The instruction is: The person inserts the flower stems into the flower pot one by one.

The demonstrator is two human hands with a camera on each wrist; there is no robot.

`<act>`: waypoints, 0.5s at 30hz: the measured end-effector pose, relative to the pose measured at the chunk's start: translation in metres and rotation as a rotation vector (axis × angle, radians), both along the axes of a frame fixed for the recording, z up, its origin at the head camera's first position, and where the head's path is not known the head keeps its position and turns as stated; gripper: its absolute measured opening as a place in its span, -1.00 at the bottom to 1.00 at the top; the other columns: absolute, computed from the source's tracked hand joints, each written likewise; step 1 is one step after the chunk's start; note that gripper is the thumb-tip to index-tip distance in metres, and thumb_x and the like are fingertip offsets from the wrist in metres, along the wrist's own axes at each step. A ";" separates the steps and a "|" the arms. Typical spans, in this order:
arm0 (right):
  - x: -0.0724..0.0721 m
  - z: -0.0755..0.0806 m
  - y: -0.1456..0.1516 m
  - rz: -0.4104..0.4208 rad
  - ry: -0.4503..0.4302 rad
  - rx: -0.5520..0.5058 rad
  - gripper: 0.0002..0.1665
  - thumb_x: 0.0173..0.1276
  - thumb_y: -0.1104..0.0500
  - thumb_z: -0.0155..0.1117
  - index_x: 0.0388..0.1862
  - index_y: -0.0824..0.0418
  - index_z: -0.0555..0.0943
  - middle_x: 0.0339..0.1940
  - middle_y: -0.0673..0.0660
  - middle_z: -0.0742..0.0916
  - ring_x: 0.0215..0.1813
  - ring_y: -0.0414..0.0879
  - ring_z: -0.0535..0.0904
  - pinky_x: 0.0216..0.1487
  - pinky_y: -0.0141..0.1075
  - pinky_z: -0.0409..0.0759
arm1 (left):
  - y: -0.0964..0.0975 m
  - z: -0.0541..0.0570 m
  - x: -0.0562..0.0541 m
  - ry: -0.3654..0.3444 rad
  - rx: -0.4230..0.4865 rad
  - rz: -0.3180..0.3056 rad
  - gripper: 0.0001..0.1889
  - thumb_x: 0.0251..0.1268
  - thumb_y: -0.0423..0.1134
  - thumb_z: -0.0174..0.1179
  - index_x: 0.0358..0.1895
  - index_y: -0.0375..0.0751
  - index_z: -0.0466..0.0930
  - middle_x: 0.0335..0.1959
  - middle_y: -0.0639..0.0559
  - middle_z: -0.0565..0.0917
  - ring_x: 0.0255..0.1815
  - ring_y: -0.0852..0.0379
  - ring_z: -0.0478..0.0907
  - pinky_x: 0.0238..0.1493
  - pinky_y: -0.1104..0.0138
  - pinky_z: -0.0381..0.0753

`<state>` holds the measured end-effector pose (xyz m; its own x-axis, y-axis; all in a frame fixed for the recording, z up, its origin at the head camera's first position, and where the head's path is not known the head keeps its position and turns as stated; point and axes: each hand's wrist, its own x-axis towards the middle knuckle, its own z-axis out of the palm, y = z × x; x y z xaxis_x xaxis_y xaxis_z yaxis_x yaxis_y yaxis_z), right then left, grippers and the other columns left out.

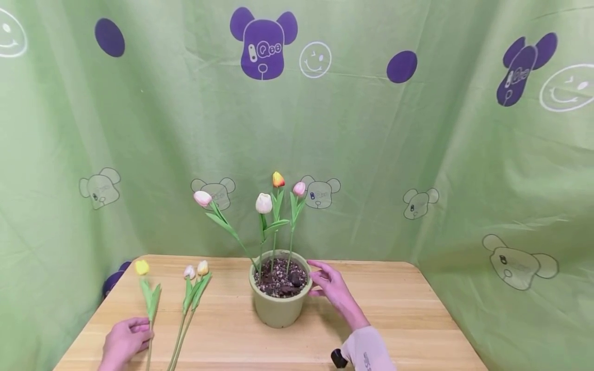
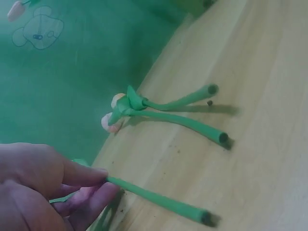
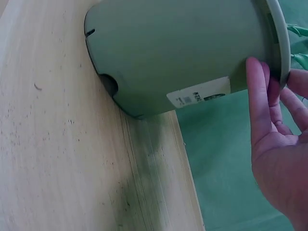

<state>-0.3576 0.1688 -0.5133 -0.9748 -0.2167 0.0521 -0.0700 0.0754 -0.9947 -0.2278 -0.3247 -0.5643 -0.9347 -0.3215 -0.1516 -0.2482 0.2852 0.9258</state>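
Observation:
A yellow artificial tulip (image 1: 142, 267) has its thin green stem pinched between the thumb and fingers of my left hand (image 1: 127, 340). In the left wrist view the cut end of that stem (image 2: 163, 202) sticks out past the fingertips of the left hand (image 2: 43, 187), low over the table. On the right side of the green flower pot (image 1: 277, 311), my right hand (image 1: 335, 288) holds it at the rim. The right wrist view shows fingers of the right hand (image 3: 279, 154) against the outer wall of the pot (image 3: 183, 53), just under the lip.
Dark soil (image 1: 280, 281) fills the pot, with several tulips standing in it, one pink-white tulip (image 1: 202, 198) leaning left. Two more tulips (image 1: 189, 296) lie between left hand and pot. Crumbs dot the wooden table (image 1: 394, 299); green printed curtains (image 1: 348, 129) surround it.

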 end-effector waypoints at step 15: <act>0.013 0.005 -0.010 -0.071 -0.051 -0.095 -0.41 0.54 0.38 0.10 0.52 0.24 0.40 0.02 0.32 0.69 -0.15 -0.08 0.67 -0.12 -0.26 0.80 | 0.015 0.018 0.007 0.051 0.187 -0.044 -0.43 0.45 -0.43 0.21 0.44 -0.53 0.28 -0.14 -0.05 0.74 -0.27 0.14 0.70 -0.18 0.30 0.81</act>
<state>-0.3442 0.1591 -0.5079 -0.9895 -0.1431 0.0191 -0.0170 -0.0161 -0.9997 -0.2211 -0.3092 -0.5459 -0.9553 -0.2508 -0.1563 -0.1902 0.1171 0.9747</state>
